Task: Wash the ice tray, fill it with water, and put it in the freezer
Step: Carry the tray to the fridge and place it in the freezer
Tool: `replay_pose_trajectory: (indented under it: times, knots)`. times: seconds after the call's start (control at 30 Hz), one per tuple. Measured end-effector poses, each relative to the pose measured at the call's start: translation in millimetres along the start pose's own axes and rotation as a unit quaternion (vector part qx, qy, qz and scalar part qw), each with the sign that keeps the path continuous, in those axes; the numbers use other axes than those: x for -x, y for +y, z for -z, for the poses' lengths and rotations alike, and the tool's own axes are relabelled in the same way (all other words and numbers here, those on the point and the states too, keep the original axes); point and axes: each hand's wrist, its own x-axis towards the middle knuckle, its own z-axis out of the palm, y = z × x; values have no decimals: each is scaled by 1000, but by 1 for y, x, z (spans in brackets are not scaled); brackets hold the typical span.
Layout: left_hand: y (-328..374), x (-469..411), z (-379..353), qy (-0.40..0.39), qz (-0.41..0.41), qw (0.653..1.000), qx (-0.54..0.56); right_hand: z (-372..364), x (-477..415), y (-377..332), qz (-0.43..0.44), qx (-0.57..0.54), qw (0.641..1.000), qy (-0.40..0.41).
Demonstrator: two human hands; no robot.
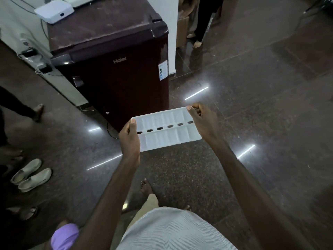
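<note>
Fig.: White plastic ice tray (pixel 167 129) being held before maroon fridge (pixel 117 73).
L hand (pixel 130 139), R hand (pixel 202 120) are gripping its short ends; rectangular cells, oval mid holes.

The scene is looking dim. Thin white streaks of overhead light are glaring off the polished floor (pixel 252 87) at one, four, eight and nine o'clock. The white ice tray (pixel 167 129) is glowing softly at centre. Wide-angle distortion is bending the edges, and the corners are darkening and blurring.
</note>
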Motion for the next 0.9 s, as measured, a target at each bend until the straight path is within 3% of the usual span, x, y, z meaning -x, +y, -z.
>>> replay_pose_trajectory:
  times: [0.57,0.9]
  knots:
    - [20,-116,68,58,2,998,5,-139,-162,-107,155,87,983,-39]
    - [23,-169,111,71,-5,997,-28,-248,-239,-178,289,229,928,-45]
